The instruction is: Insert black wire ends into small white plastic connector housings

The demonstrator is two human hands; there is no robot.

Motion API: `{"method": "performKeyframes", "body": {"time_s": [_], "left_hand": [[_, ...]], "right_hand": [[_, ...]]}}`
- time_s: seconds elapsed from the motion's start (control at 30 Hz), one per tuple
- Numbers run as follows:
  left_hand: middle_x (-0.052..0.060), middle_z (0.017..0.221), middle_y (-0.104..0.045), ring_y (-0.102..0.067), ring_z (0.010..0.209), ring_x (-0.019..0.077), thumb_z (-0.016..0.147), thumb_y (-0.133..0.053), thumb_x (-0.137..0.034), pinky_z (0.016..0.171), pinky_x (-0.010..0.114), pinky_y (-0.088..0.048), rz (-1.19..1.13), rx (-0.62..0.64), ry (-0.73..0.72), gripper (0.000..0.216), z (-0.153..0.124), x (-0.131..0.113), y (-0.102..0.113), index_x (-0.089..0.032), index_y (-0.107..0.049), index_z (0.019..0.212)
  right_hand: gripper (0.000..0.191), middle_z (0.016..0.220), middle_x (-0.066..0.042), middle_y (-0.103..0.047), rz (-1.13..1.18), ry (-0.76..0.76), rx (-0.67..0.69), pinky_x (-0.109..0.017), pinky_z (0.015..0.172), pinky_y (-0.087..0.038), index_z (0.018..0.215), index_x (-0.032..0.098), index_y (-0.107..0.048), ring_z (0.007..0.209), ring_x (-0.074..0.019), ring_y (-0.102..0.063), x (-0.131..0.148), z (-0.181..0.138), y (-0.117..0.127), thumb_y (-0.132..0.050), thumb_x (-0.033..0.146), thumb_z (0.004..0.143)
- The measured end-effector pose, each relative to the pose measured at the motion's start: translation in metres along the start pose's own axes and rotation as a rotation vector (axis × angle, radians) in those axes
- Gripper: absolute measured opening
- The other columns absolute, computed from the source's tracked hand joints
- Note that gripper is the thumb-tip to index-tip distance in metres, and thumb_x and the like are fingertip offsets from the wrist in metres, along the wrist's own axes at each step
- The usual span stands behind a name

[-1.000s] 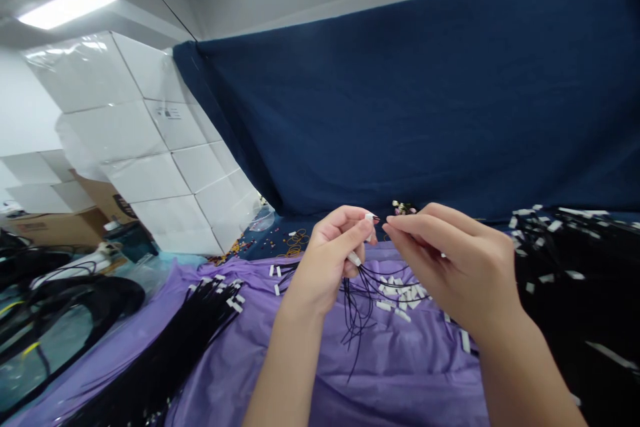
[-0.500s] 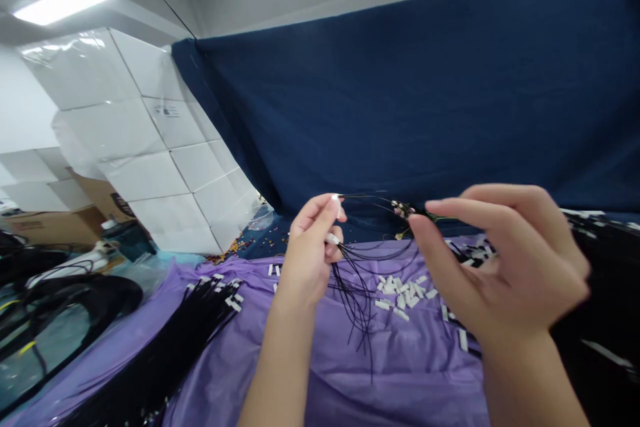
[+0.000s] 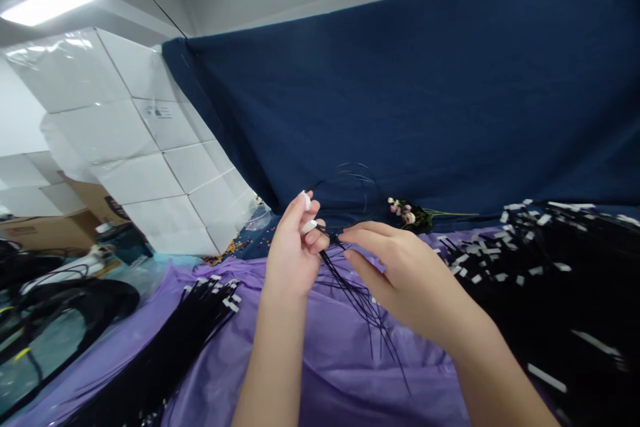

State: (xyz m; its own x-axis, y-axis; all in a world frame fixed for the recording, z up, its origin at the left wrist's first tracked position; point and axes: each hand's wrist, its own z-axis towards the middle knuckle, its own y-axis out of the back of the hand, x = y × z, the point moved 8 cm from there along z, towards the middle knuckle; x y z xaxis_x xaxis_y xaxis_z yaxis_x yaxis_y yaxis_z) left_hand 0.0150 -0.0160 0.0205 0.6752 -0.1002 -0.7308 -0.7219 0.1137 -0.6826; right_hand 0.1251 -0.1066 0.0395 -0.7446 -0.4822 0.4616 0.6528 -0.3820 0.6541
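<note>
Purple cloth (image 3: 310, 373) drapes the tabletop beneath a bunch of thin black cords (image 3: 360, 293) — pinched at its top in the closed left hand (image 3: 295, 250), strands trailing onto the cloth. Right hand (image 3: 395, 273), fingers loosely curled, touches the cords just beside it. Bundled black white-tagged cords (image 3: 200, 313) lie left; a dark-blue curtain (image 3: 425, 93) hangs behind.

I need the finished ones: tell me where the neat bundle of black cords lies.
In the head view the bundle of black cords lies on the purple cloth, low on the left, left of the left hand.
</note>
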Motion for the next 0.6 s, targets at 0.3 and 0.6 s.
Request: {"method": "performKeyframes", "body": {"time_s": [0.3,0.6], "left_hand": [[-0.005,0.068,-0.051,-0.031,0.032,-0.0007,0.101,-0.044,-0.022,0.028,0.012,-0.021,-0.164,0.126,0.193,0.016,0.001,0.012,-0.007,-0.014,-0.055,0.093],[-0.004,0.067,-0.05,-0.031,0.032,-0.0018,0.104,-0.038,-0.024,0.028,0.012,-0.018,-0.237,0.188,0.29,0.022,-0.001,0.016,-0.012,-0.013,-0.054,0.093]], "right_hand": [[0.018,0.117,-0.005,-0.064,0.146,-0.044,-0.093,-0.033,0.085,-0.05,0.102,0.021,-0.07,0.105,-0.0206,-0.061,-0.012,0.008,-0.006,-0.053,0.02,0.096],[0.011,0.108,-0.007,-0.063,0.315,-0.012,-0.198,-0.039,0.095,-0.044,0.09,0.019,-0.065,0.107,-0.0212,-0.057,-0.013,0.009,-0.008,-0.054,0.018,0.093]]}}
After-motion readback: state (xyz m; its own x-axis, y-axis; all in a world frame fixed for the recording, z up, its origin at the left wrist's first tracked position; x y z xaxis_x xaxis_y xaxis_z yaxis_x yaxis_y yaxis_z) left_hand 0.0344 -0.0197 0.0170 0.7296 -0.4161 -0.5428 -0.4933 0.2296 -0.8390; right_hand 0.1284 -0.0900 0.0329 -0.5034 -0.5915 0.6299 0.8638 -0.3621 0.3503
